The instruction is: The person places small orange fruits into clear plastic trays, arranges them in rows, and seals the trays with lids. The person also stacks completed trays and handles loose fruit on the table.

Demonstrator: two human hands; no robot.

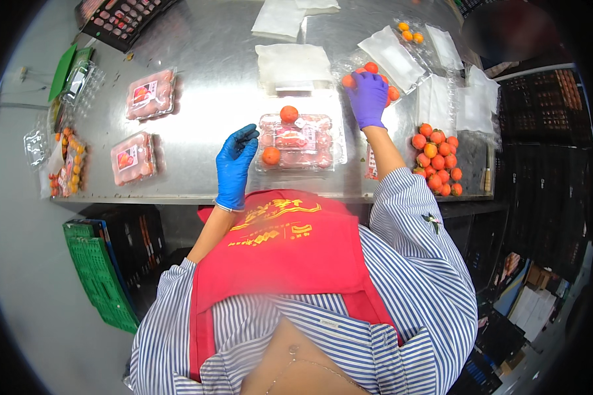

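My left hand (234, 165), in a blue glove, hovers beside a lidded clear plastic clamshell (321, 157) with its fingers loosely curled and nothing visible in them. Round fruits and a printed label show through that lid. One orange persimmon (289, 114) rests at the clamshell's far edge, another persimmon (271, 156) on its near left corner. To the right, my right hand (368, 98), gloved in purple, reaches down over a cluster of persimmons (393, 93) in a clear plastic tray. Its fingertips are hidden, so whether it grips one cannot be seen.
Two labelled fruit clamshells (151, 94) (133, 158) stand on the left of the metal table (202, 59). Loose persimmons (437, 160) are heaped at the right edge. White liner sheets (294, 66) lie at the back. Black crates (543, 197) are stacked on the right.
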